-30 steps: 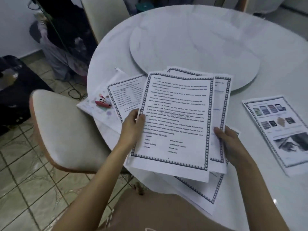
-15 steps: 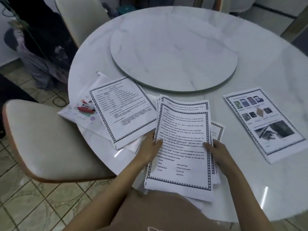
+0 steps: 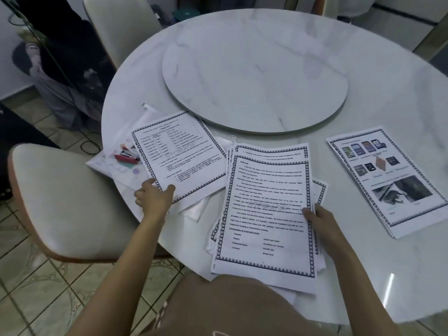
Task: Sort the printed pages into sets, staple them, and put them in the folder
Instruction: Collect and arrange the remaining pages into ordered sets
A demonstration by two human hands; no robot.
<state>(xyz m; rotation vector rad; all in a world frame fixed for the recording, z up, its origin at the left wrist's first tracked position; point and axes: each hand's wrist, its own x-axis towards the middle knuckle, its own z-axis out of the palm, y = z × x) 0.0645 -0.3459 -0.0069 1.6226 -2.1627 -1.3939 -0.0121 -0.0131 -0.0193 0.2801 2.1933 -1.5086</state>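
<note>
While your right hand (image 3: 320, 221) pinches the main stack (image 3: 266, 214) at its rt edge, thumb on top, the stack's near end overhangs the table (image 3: 363, 93) rim toward you. Your left hand (image 3: 155, 202), fingers spread & gripping nothing, touches the near-left corner of the chart page (image 3: 179, 161), which lies on the clear folder (image 3: 109, 163) beside the red stapler (image 3: 127, 157). Picture pages (image 3: 388, 180) sit well apart at rt, w/ a strip of tabletop showing btwn. The turntable (image 3: 254, 81) lies just beyond.

Free room: bare table (image 3: 351, 209) btw. centre stack (image 3: 266, 214) and picture pages (image 3: 388, 180) (right side). Obstacles: turntable (image 3: 254, 76) behind; stapler (image 3: 127, 157), chair (image 3: 72, 202) crowd left edge.
</note>
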